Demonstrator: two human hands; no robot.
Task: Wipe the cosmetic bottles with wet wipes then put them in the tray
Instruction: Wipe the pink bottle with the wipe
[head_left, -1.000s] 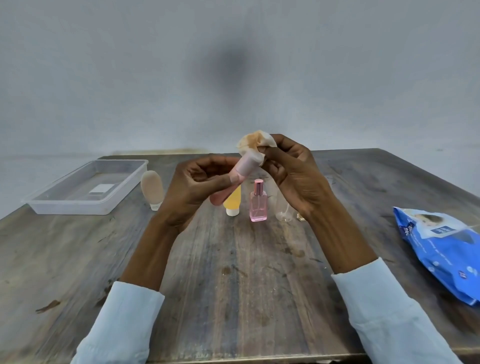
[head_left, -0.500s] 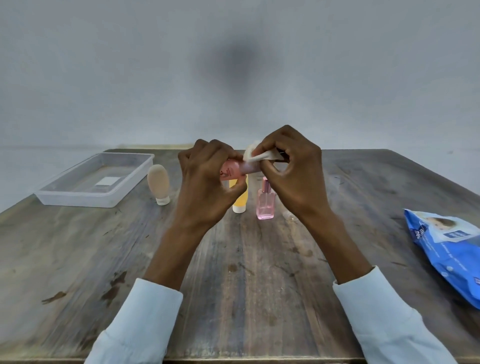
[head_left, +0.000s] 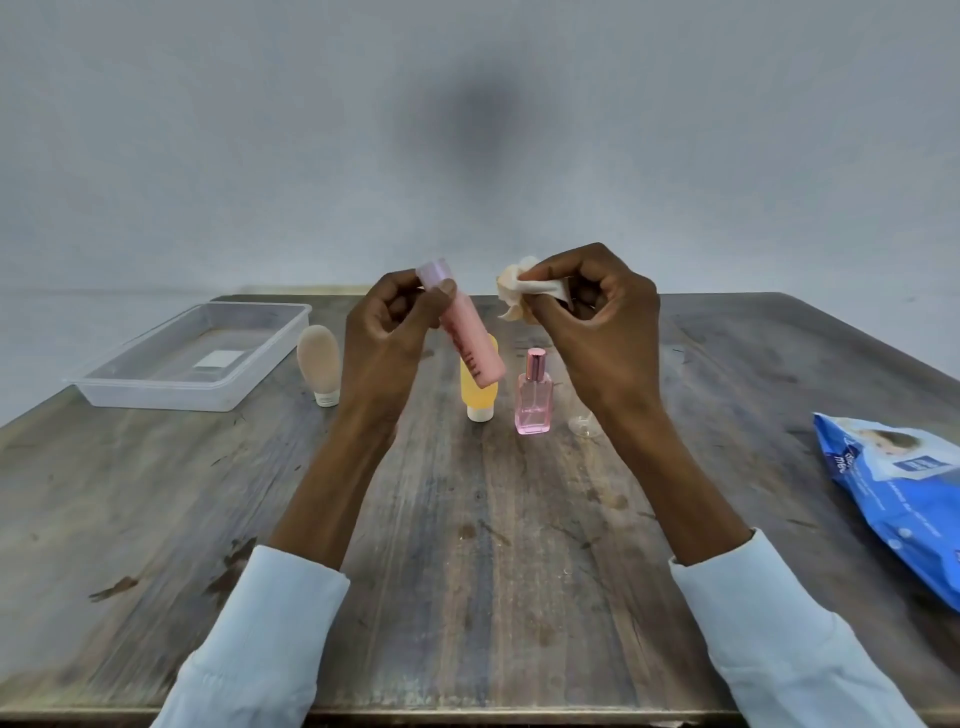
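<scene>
My left hand (head_left: 387, 332) pinches the pink tube (head_left: 462, 330) by its cap, above the worktop (head_left: 467, 571); right hand (head_left: 597, 322) grips the wipe (head_left: 522, 288) alongside. I'd rotate the tube while wiping.

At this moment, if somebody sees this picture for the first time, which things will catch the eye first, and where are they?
First the two raised hands at centre: the left hand holds a pink tube tilted, cap up, while the right hand pinches a crumpled wipe just beside it, not touching. Next, the blue wipes pack at the table's right edge and the clear tray at far left.
</scene>
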